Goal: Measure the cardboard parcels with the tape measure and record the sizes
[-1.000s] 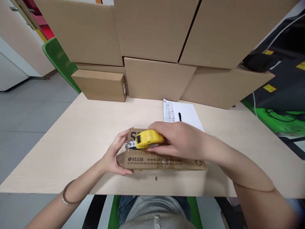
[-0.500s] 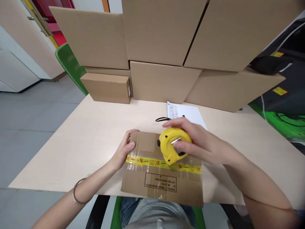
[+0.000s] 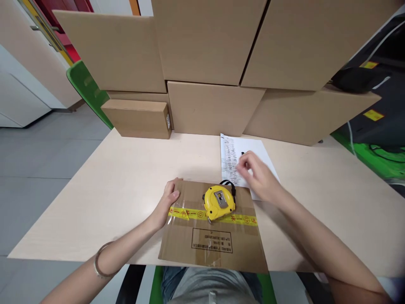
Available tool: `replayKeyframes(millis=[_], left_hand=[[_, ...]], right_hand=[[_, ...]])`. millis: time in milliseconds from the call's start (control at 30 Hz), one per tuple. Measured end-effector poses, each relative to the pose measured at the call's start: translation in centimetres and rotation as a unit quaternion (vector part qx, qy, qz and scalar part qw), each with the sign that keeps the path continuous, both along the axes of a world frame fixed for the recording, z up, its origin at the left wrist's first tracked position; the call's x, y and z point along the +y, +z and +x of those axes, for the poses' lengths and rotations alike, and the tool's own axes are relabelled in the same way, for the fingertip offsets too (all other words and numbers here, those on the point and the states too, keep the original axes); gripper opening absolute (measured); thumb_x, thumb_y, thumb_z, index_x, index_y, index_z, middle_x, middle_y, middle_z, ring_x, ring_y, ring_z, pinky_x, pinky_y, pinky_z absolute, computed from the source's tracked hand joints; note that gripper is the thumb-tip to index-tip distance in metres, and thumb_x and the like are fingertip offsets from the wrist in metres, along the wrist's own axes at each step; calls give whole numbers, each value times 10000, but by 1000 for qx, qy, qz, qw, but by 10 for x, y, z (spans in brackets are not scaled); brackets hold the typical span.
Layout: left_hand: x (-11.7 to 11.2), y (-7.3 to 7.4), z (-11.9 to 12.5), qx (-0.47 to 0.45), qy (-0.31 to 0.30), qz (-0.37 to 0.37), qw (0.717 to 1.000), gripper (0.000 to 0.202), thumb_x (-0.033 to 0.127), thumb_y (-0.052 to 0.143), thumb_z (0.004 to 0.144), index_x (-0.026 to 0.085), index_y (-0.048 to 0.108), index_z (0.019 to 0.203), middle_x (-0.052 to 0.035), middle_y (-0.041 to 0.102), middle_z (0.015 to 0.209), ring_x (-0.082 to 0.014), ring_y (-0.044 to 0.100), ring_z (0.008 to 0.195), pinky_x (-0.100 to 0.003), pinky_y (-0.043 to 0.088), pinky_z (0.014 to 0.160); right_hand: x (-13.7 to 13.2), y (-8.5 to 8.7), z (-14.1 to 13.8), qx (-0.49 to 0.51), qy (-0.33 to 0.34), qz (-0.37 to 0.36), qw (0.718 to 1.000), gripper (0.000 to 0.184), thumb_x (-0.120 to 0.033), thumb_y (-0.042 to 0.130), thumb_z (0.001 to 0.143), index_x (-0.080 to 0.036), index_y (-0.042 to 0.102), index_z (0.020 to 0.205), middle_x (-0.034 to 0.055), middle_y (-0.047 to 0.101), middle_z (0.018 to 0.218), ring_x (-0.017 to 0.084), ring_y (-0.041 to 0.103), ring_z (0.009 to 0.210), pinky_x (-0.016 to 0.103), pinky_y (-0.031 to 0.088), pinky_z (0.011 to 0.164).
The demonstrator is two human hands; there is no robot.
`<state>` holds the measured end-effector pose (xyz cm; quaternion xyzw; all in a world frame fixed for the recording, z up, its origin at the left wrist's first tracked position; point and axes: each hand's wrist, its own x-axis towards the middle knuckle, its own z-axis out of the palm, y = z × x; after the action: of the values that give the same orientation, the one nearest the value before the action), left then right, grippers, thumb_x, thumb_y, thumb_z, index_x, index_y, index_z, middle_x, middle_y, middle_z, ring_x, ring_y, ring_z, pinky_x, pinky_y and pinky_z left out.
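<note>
Cardboard boxes [image 3: 215, 107] line the far edge of a pale table [image 3: 126, 185]. Close to the table's near edge, the left hand [image 3: 166, 204] grips the taped box [image 3: 180, 240] at its far left corner, thumb on the top face and fingers round the side. Right-hand fingers are curled towards the thumb above the paper [image 3: 228, 162]; blur leaves it unclear whether the right hand [image 3: 259, 179] touches the black pen [image 3: 243, 153], whose end shows just beyond it.

On the box's top, nearer its far edge, lies the yellow tape measure [image 3: 218, 202], untouched, its black strap [image 3: 233, 188] trailing over that edge towards the paper. Tilting or tugging the box could send the tape measure sliding, and the strap might snag on a passing finger. Since the box's near side seems to reach past the table's near edge, a pull towards the body could tip it.

Both forearms come in over the near edge: the left, wearing a bracelet [image 3: 98, 261], slants inward; the right stretches further, wrist bent. Beyond, a smaller box [image 3: 136, 120] sits at the far left corner, with a green chair [image 3: 85, 90] behind.
</note>
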<state>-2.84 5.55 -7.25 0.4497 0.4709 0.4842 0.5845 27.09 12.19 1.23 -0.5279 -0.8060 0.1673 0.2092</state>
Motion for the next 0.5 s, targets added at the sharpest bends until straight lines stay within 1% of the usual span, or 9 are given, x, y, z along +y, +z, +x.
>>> replayKeyframes(millis=[33,67,133,200,267,333,400,467,500], left_hand=[[1,0,1,-21,-12,2,1000,519,595,626,851,223,609,1211,-97,572,1329,-325,543,1222,-413,497,956],[1,1,2,-35,-27,6,999,528,600,629,847,227,603,1219,-97,581,1308,-322,566,1175,-411,504,930],[4,3,2,-35,-57,23,997,525,600,617,853,232,590,1227,-95,611,1229,-308,601,1061,-401,511,864],[8,3,1,-10,-72,57,996,520,595,594,865,232,581,1237,-91,623,1177,-291,600,990,-383,503,817],[12,2,-1,19,-75,97,992,521,598,579,868,227,587,1234,-92,615,1186,-280,585,980,-367,487,803],[15,0,-3,37,-75,121,989,510,607,570,870,222,596,1204,-89,612,1177,-274,572,977,-358,472,796],[17,0,-4,44,-75,124,988,487,614,566,872,223,592,1163,-77,618,1115,-262,567,936,-349,462,772],[17,1,-4,47,-73,117,989,478,623,569,869,225,581,1133,-62,619,1036,-250,564,878,-343,459,740],[16,1,-4,49,-73,112,990,479,628,572,866,224,577,1123,-57,618,1009,-246,563,857,-342,460,728]], right_hand=[[9,-6,10,-31,-74,-29,996,424,-556,295,1036,-235,533,895,100,668,932,259,625,899,383,458,811],[18,-13,20,-61,-122,-53,989,432,-540,302,1030,-234,521,818,103,660,846,274,627,847,393,441,781],[33,-31,37,-99,-164,-97,977,438,-514,390,996,-232,493,676,117,628,707,312,633,798,411,411,752],[43,-51,49,-98,-167,-133,972,453,-502,489,947,-233,466,583,120,596,620,328,634,765,410,399,731],[47,-65,57,-72,-153,-165,972,455,-510,527,923,-225,483,571,111,601,613,303,622,743,389,400,719],[49,-73,63,-18,-124,-189,974,447,-530,477,946,-213,529,636,84,621,661,245,595,716,355,410,700],[51,-77,67,55,-98,-207,972,470,-567,365,988,-207,562,758,43,608,683,187,546,650,319,412,648],[53,-80,69,128,-82,-217,964,504,-612,284,1002,-206,553,874,8,570,666,153,495,581,299,404,588],[54,-83,69,159,-76,-222,959,502,-643,304,989,-207,537,902,-6,550,644,145,476,552,295,396,559]])
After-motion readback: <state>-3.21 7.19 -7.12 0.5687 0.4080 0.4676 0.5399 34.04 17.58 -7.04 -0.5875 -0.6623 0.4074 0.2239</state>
